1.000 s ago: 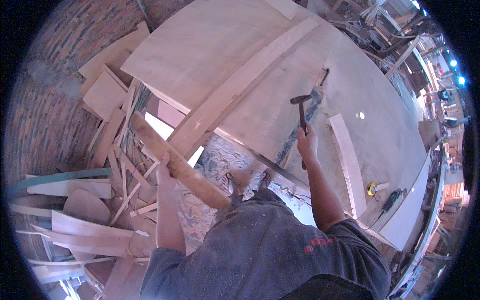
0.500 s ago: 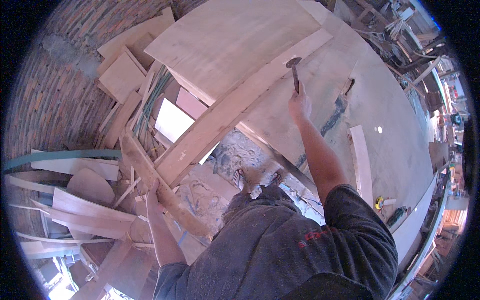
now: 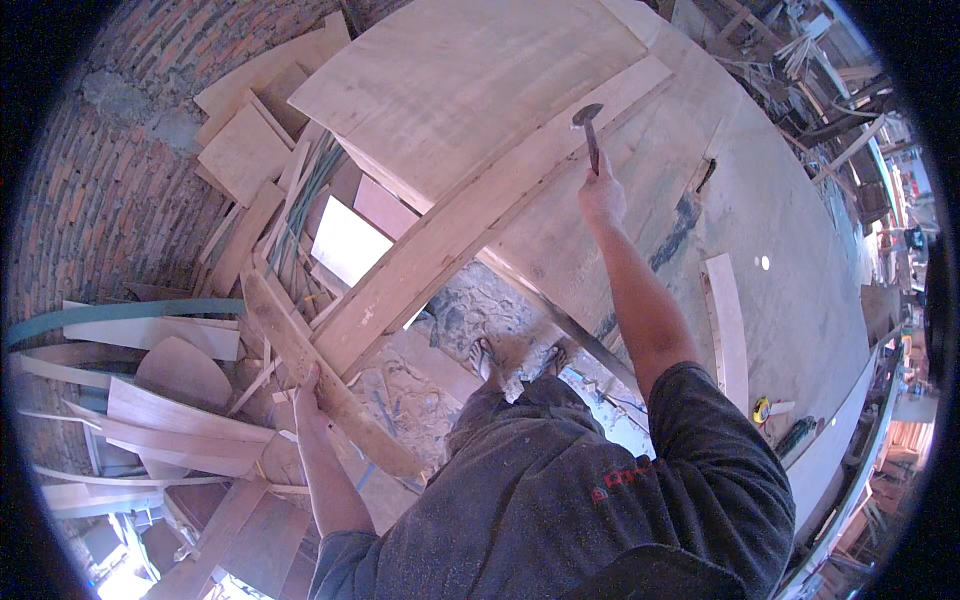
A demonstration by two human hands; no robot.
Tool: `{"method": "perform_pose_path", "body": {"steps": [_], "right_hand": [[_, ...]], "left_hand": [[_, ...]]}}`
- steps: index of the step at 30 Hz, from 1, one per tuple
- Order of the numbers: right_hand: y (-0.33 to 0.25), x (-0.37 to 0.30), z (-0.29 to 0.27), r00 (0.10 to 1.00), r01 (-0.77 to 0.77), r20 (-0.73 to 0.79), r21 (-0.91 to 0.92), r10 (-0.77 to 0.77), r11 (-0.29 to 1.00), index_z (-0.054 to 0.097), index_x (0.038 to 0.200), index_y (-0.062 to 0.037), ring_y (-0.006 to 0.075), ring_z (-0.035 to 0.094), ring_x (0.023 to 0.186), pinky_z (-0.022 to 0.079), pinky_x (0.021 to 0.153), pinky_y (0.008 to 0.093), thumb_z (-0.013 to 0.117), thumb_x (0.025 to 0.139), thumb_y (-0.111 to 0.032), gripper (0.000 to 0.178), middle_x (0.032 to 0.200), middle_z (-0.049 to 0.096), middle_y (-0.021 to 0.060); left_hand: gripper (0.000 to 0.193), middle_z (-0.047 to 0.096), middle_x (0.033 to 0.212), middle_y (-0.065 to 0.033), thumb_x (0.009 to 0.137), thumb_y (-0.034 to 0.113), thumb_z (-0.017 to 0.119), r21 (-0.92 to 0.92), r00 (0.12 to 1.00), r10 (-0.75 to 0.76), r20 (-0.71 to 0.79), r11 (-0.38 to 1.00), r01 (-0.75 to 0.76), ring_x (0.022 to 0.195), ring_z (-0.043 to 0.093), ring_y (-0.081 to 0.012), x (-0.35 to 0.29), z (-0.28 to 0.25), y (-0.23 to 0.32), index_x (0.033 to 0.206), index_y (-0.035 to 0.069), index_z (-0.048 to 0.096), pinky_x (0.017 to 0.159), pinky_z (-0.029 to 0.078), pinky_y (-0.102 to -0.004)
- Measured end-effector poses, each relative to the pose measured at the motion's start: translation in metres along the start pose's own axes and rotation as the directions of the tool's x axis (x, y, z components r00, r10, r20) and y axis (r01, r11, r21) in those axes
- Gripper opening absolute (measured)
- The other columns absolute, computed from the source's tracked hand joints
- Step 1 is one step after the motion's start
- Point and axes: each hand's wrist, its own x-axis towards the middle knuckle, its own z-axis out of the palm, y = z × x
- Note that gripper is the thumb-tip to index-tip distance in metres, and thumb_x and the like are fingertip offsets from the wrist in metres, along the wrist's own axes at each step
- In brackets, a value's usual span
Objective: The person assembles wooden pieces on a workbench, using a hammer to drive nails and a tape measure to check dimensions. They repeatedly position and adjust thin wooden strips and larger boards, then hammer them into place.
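Hammer (image 3: 592, 140) was up in the right hand (image 3: 602, 197), which had its fingers wrapped round the handle, so I couldn't see most of the grip or the bottom end of the handle. The head sat over the far half of a long plank (image 3: 480, 215), and honestly I couldn't tell if it was touching the wood or hanging just above it.

Left hand (image 3: 310, 392) was pinching the edge of a short board (image 3: 285, 322), thumb on top, other fingers tucked out of sight underneath. That board lay crosswise at the plank's near end; whether the two were actually fixed together, no idea.

The plank ran slantwise beside a big pale sheet (image 3: 440, 90) on its left, with a wide panel (image 3: 800, 300) on its right. On the panel there was a curved strip (image 3: 727, 320), a yellow tape measure (image 3: 762, 410), and near it a dark green thing (image 3: 797, 434) too small to make out.

Down below, two feet (image 3: 485, 360) showed on a messy floor (image 3: 480, 300), with the dark shirt (image 3: 560, 500) covering the lower middle of the view. Over left, scrap boards (image 3: 190, 440) were piled up by a brick wall (image 3: 100, 190), the lowest ones cut off by the black rim. The far right clutter was mostly a blur.
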Motion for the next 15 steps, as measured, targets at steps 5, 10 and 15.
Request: {"method": "perform_pose_path", "body": {"steps": [5,10,15], "right_hand": [[0.003,-0.003,0.000,1.000,-0.015,0.010,-0.055,0.016,0.998,0.040,0.154,-0.0228,0.0445,0.069,0.099,0.053,0.083,0.0562,0.054,0.099,-0.029,0.056,0.106,0.071,0.0262],[0.009,0.010,0.005,1.000,0.017,0.021,-0.065,-0.016,0.998,0.041,0.153,-0.0215,0.0453,0.069,0.094,0.053,0.080,0.0567,0.054,0.099,-0.029,0.056,0.103,0.071,0.0257],[0.006,0.002,0.003,0.971,0.081,-0.233,0.104,-0.055,0.991,0.043,0.152,-0.0219,0.0465,0.069,0.092,0.054,0.079,0.0570,0.054,0.099,-0.028,0.054,0.103,0.071,0.0245]], "left_hand": [[0.042,0.071,0.112,-0.0048,0.090,0.025,0.079,0.000,0.996,0.078,0.031,0.997,-0.078,0.100,0.068,-0.0209,-0.029,0.035,0.011,0.124,0.006,0.065,0.086,0.056,-0.0385],[0.039,0.071,0.111,-0.0034,0.091,0.024,0.078,-0.017,0.993,0.108,0.045,0.994,-0.107,0.100,0.068,-0.0197,-0.035,0.041,0.015,0.123,0.006,0.065,0.085,0.057,-0.0378],[0.038,0.071,0.110,-0.0029,0.092,0.023,0.077,-0.025,0.998,0.059,-0.004,0.998,-0.059,0.100,0.068,-0.0187,-0.025,0.031,0.008,0.124,0.006,0.065,0.085,0.057,-0.0375]]}}
